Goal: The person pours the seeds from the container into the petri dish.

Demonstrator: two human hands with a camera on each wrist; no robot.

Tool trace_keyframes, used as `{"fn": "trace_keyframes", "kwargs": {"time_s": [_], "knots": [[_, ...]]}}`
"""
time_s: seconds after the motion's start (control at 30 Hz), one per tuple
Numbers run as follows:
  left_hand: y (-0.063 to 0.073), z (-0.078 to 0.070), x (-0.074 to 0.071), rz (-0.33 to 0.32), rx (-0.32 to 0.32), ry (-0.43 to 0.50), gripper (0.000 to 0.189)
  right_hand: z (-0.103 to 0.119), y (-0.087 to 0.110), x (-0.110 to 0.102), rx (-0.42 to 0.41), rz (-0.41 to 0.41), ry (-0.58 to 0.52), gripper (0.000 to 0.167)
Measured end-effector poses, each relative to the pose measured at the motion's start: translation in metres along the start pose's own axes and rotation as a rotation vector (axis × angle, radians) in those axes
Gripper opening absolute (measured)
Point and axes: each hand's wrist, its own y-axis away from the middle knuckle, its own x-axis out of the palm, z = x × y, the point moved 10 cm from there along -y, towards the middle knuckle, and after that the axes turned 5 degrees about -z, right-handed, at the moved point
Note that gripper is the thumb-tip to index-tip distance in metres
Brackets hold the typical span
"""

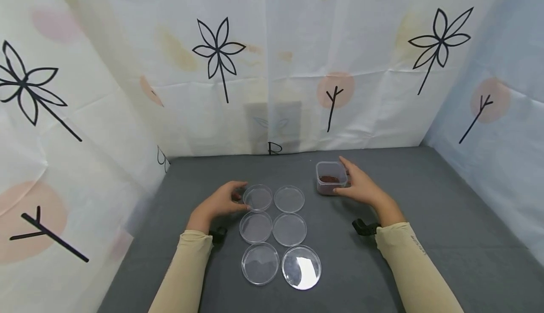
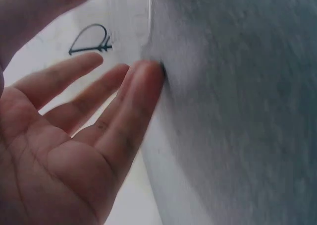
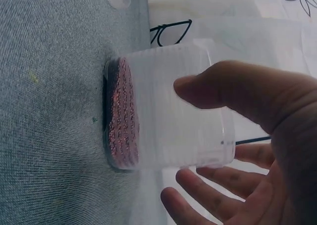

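Note:
My left hand (image 1: 219, 204) reaches to the left side of a clear round petri dish (image 1: 258, 197), thumb in front and fingers behind; in the left wrist view its fingers (image 2: 133, 106) spread loosely near the dish's edge (image 2: 131, 17). At the back right, a square translucent plastic tub (image 1: 331, 172) stands on the table, holding a shallow layer of small reddish-brown grains (image 3: 124, 113). Around the tub's right side is my right hand (image 1: 361, 185). The right wrist view has its thumb (image 3: 203, 88) overlapping the tub wall and the other fingers spread beside the rim.
Several more petri dishes, such as the back right one (image 1: 289, 199) and the shiny front right one (image 1: 301, 267), form two columns on the grey tabletop (image 1: 340, 266). Patterned cloth (image 1: 289, 58) hangs behind and on both sides. Each wrist wears a black strap (image 1: 364, 228).

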Motion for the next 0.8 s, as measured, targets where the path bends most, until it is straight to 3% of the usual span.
{"fn": "trace_keyframes", "kwargs": {"time_s": [0.23,0.57,0.8], "knots": [[-0.006,-0.008,0.011,0.058,0.057,-0.007,0.078,-0.014,0.000,-0.001,0.032,0.006,-0.129,0.107],[-0.010,-0.006,0.013,0.077,0.033,-0.006,0.075,-0.018,-0.004,0.004,0.014,0.010,-0.156,0.094],[-0.006,0.001,0.012,0.070,-0.018,0.059,0.075,-0.018,-0.010,0.009,0.014,-0.008,-0.162,0.096]]}}
